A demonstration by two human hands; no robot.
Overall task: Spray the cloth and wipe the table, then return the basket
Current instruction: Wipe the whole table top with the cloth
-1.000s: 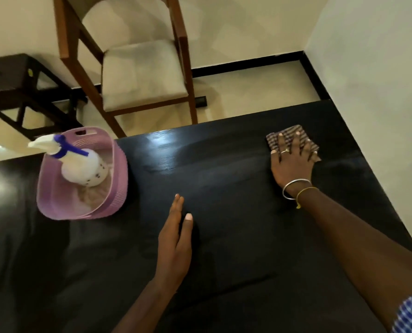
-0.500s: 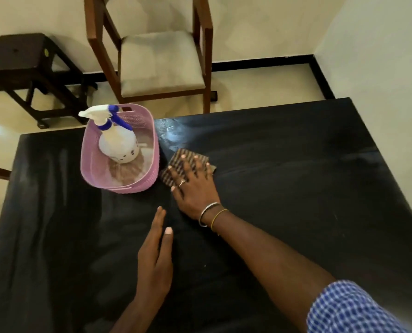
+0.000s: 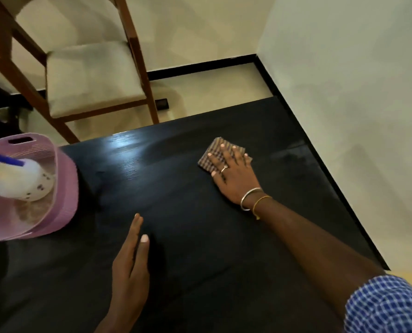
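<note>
A folded checked cloth (image 3: 216,147) lies on the black table (image 3: 200,236) toward its far right. My right hand (image 3: 233,171) presses flat on the cloth with straight, spread fingers. My left hand (image 3: 131,260) rests flat on the table nearer to me, fingers straight. At the left edge a pink plastic basket (image 3: 65,188) stands on the table. Inside it is a white spray bottle (image 3: 24,183) with a blue trigger.
A wooden chair (image 3: 89,73) with a cream seat stands beyond the table's far edge. A pale wall (image 3: 356,116) runs close along the table's right edge. Dark furniture shows at the far left.
My right hand has slid the cloth from beside the basket back to the right across the table. The left hand has stayed flat in place. The view has swung rightward.
</note>
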